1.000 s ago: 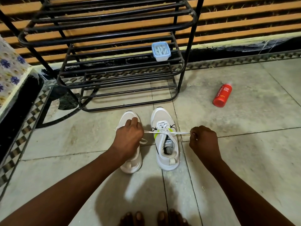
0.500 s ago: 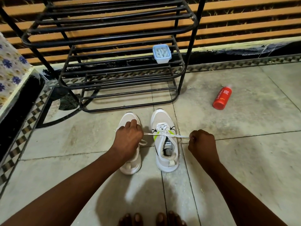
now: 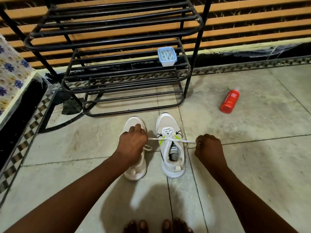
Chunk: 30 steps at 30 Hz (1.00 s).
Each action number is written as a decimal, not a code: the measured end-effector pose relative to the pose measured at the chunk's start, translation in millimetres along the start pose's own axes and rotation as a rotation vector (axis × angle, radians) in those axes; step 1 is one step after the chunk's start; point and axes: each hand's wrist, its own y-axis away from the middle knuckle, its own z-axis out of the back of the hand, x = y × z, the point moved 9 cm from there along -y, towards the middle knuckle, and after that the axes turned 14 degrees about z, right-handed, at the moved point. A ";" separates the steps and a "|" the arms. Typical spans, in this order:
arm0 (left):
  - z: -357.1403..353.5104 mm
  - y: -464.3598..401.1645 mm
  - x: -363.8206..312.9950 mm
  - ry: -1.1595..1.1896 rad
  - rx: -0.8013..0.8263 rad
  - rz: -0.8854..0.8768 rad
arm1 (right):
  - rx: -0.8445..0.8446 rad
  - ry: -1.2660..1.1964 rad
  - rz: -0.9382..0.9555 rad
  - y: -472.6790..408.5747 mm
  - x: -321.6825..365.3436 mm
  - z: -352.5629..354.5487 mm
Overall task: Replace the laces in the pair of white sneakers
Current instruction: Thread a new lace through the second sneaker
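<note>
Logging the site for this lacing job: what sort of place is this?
Probably a home entryway or porch floor: a black metal shoe rack stands against a slatted wall, the floor is tiled, and a red body wash bottle lies on it.

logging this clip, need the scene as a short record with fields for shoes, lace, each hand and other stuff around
shoes: right sneaker and left sneaker side by side on tiled floor, toes toward shoe rack
lace: white lace through right sneaker, both ends pulled sideways
left hand: left hand grips one lace end, above left sneaker
right hand: right hand grips other end
other: plastic container on rack; red body wash bottle lying on floor
</note>
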 end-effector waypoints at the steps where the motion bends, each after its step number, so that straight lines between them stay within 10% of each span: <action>1: -0.5 0.4 -0.9 0.000 -0.001 -0.004 | 0.000 0.000 0.003 0.6 0.8 0.1; 12: 8.8 29.3 -39.5 0.359 -0.084 -0.457 | 0.031 -0.214 0.026 2.9 20.4 -5.2; 20: 4.5 65.1 1.2 0.640 -0.216 -0.252 | 0.048 -0.106 0.523 21.7 109.9 9.2; 30: -56.8 78.8 26.0 0.438 -0.126 -0.307 | 0.299 0.113 0.678 36.7 112.3 -34.9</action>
